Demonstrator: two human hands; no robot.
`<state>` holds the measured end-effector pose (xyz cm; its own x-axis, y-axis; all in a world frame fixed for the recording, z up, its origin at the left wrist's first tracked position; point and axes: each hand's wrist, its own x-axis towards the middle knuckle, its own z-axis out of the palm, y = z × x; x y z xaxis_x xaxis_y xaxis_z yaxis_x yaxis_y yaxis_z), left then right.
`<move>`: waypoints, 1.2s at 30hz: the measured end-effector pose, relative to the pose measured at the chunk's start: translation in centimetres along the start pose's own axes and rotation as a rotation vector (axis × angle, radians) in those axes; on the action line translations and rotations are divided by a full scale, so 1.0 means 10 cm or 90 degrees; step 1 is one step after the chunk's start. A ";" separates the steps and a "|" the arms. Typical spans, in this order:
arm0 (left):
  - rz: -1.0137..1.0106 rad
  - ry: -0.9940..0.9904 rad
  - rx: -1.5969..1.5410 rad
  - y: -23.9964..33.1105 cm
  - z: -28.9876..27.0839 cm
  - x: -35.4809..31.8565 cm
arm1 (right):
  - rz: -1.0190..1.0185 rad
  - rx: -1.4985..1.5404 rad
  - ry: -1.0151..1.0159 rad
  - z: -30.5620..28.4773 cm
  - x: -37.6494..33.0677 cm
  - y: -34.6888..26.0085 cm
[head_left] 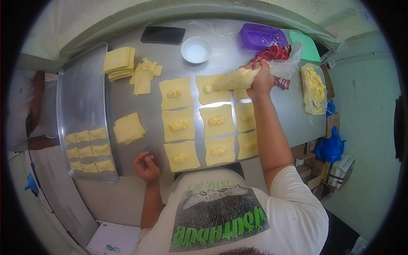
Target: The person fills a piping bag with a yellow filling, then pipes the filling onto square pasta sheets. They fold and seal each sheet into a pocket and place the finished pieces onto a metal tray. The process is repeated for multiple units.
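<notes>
My right hand [261, 80] squeezes a piping bag [236, 80] of pale yellow filling, tilted with its tip pointing left. The tip touches a small dab of filling [207, 89] on a dough square [205, 98] in the back row. Several more squares lie in rows on the metal table, most with a lumpy mound [177, 124] in the middle. The bag and my right arm hide parts of the right-hand column. My left hand [146, 167] rests by the table's front edge, fingers loosely curled and empty, near a stack of cut dough sheets [128, 128].
A metal tray [83, 106] on the left holds small filled pastries [89, 151]. Behind are dough sheets [117, 61], a phone [163, 35], a white bowl [196, 50], a purple container [261, 36] and a red cloth [274, 53]. A tub of filling [315, 87] stands right. Another person [37, 100] is far left.
</notes>
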<state>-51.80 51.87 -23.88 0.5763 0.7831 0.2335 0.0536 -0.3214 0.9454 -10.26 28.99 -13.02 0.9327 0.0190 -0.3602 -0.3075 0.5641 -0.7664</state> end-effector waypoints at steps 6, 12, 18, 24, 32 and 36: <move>-0.007 -0.005 -0.006 0.02 0.01 0.01 | -0.010 0.030 -0.002 -0.07 0.05 -0.02; -0.016 0.002 -0.004 0.06 0.04 0.01 | 0.008 0.010 0.044 -0.02 -0.01 -0.09; -0.020 0.000 0.000 0.03 0.02 -0.01 | -0.012 0.048 0.036 -0.14 0.11 -0.04; -0.004 0.002 0.006 0.07 0.04 0.01 | -0.029 0.056 0.026 -0.15 0.08 -0.04; 0.015 -0.008 0.001 0.03 0.03 0.00 | -0.068 0.008 -0.113 -0.19 -0.13 -0.24; 0.000 0.009 0.005 0.03 0.01 -0.01 | -0.074 0.117 -0.078 -0.39 -0.05 -0.45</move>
<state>-51.75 51.58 -23.67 0.5641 0.7910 0.2370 0.0605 -0.3258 0.9435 -10.03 23.17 -11.47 0.9793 0.0387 -0.1988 -0.1671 0.7092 -0.6849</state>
